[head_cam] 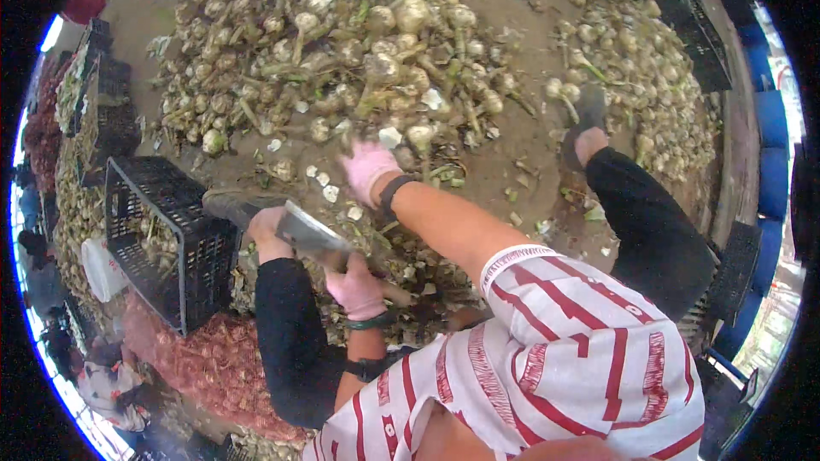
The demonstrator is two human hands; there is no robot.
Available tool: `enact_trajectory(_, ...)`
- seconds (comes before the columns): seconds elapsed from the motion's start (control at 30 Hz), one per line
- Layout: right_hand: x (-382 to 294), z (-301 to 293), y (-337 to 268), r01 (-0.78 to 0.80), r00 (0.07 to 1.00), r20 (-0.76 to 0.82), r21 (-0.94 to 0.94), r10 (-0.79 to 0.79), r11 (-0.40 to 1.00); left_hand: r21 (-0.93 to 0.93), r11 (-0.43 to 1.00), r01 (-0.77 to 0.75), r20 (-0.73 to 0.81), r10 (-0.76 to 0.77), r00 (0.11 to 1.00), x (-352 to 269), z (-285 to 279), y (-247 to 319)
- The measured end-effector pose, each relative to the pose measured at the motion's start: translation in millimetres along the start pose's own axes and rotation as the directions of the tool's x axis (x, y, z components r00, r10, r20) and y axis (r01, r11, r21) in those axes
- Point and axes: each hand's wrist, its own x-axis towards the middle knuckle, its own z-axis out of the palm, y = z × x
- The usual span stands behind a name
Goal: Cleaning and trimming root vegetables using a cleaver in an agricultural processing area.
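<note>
My left hand [355, 288], in a pink glove, grips a cleaver [314, 234]. Its broad metal blade points up and left beside my left ankle, and what looks like its handle sticks out on the other side of the hand. My right hand [368, 169], also in a pink glove, reaches to the near edge of a large heap of garlic bulbs [384, 67] with stalks. Its fingertips are blurred among the bulbs, so whether they hold one cannot be told. White garlic pieces [330, 193] and cut scraps lie on the ground between my hands.
A black plastic crate [182, 269] with some garlic lies tipped at the left, by a white bucket [102, 270] and a red net sack of bulbs [218, 365]. A second garlic heap [660, 89] lies beyond my right foot. Blue barrels [772, 182] stand far right. Another person [112, 387] is lower left.
</note>
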Motion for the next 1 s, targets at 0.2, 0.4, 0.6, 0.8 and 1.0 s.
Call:
enact_trajectory(0.2,-21.3,-4.0,41.9,0.020,1.000,-0.023,0.032,-0.019,0.999,0.293,0.933,-0.211,0.147,0.174,0.974,-1.7,2.2,-2.6)
enact_trajectory(0.4,-70.9,12.4,57.7,-0.063,0.985,-0.155,0.121,0.081,0.991,0.259,0.966,-0.023,0.162,-0.020,0.987,12.1,1.0,-24.4)
enact_trajectory(0.6,-135.3,-15.0,54.7,-0.027,0.968,-0.093,0.883,0.231,0.468,0.438,0.897,-0.048,0.308,-0.100,0.946,-1.8,5.3,-17.1)
enact_trajectory(0.8,-196.3,-67.9,24.4,-0.109,0.993,0.076,0.893,0.093,0.437,0.392,0.296,-0.871,0.614,0.621,0.487,-34.3,3.5,19.2)
enact_trajectory(1.0,-205.9,-40.5,51.8,0.039,0.993,-0.030,0.996,-0.116,0.081,0.352,0.115,-0.929,0.697,0.631,0.341,-60.2,6.9,34.8)
